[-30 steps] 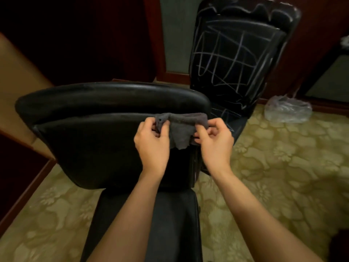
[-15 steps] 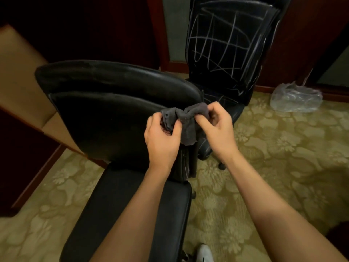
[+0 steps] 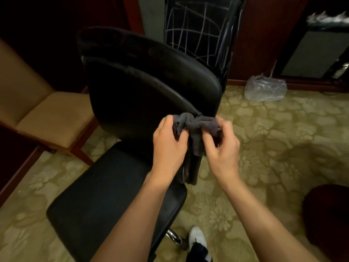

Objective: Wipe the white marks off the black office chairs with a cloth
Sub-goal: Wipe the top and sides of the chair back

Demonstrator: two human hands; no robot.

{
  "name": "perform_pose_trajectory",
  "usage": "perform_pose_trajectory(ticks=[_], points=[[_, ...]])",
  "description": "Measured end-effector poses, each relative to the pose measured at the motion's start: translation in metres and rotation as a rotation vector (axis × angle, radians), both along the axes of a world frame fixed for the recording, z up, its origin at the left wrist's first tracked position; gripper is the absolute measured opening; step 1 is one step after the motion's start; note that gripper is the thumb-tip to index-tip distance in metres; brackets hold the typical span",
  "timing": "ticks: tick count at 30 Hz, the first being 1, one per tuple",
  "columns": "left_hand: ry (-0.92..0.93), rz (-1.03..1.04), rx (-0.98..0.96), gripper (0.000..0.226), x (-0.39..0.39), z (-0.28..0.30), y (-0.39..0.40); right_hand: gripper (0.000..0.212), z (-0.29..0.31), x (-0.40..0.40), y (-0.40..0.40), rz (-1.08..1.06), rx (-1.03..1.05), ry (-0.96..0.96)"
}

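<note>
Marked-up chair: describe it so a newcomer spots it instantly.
Start at the black leather office chair in the middle, where both hands bunch a dark grey cloth. Directly behind its backrest, against the dark red wood wall, stands a second black office chair. Only that one is criss-crossed with white scribbled lines; the near one looks unmarked.

Near black chair (image 3: pixel 147 87) fills the middle; its backrest blocks our straight reach to the marked chair (image 3: pixel 200 35) just behind it. Both our hands, left hand (image 3: pixel 169 146) and right hand (image 3: pixel 221 148), are taken up with the cloth (image 3: pixel 196 125) at the backrest's right edge. Open carpet (image 3: pixel 283 148) lies to our right, with a plastic bag (image 3: pixel 265 88) near the wall. Tan chair (image 3: pixel 47 118) closes the left side. A dark red rounded thing (image 3: pixel 328 214) stands low right.
</note>
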State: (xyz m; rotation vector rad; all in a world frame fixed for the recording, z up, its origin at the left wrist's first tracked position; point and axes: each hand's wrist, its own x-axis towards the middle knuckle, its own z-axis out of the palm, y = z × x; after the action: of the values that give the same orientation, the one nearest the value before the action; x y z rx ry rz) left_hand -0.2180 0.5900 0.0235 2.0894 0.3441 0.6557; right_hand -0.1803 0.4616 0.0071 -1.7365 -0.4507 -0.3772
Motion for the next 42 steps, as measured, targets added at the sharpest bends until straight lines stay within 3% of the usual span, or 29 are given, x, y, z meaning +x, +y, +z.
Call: perform_pose_trajectory(ticks=[7, 13, 15, 21, 28, 31, 35, 38, 42], points=[[0.130, -0.048, 0.215, 0.010, -0.061, -0.024, -0.015, 0.008, -0.010, -0.051, -0.025, -0.047, -0.163, -0.006], [-0.066, -0.117, 0.282, 0.010, -0.040, 0.018, -0.014, 0.004, 0.025, -0.040, -0.026, -0.095, 0.025, -0.041], [-0.077, -0.121, 0.290, 0.010, -0.036, 0.019, -0.014, 0.012, 0.025, -0.036, -0.023, -0.073, 0.048, -0.063], [-0.101, -0.105, 0.384, 0.013, -0.046, -0.022, -0.009, 0.008, 0.002, -0.044, -0.012, -0.124, 0.002, -0.161], [-0.288, -0.022, 0.574, 0.025, -0.055, -0.055, -0.005, 0.004, -0.061, -0.051, -0.016, -0.014, 0.016, -0.047], [-0.393, -0.077, 0.444, 0.018, -0.039, -0.038, 0.000, 0.013, -0.041, -0.042, -0.011, -0.065, 0.069, -0.168], [-0.387, -0.081, 0.280, 0.021, -0.024, -0.036, 0.005, 0.014, -0.009, -0.024, -0.006, -0.101, 0.066, -0.281], [-0.416, -0.060, 0.298, 0.018, -0.030, -0.061, 0.006, 0.013, -0.032, -0.024, -0.001, -0.128, -0.029, -0.339], [-0.280, 0.042, 0.479, 0.022, -0.051, -0.104, 0.010, 0.006, -0.098, -0.037, 0.000, -0.124, -0.033, -0.330]])
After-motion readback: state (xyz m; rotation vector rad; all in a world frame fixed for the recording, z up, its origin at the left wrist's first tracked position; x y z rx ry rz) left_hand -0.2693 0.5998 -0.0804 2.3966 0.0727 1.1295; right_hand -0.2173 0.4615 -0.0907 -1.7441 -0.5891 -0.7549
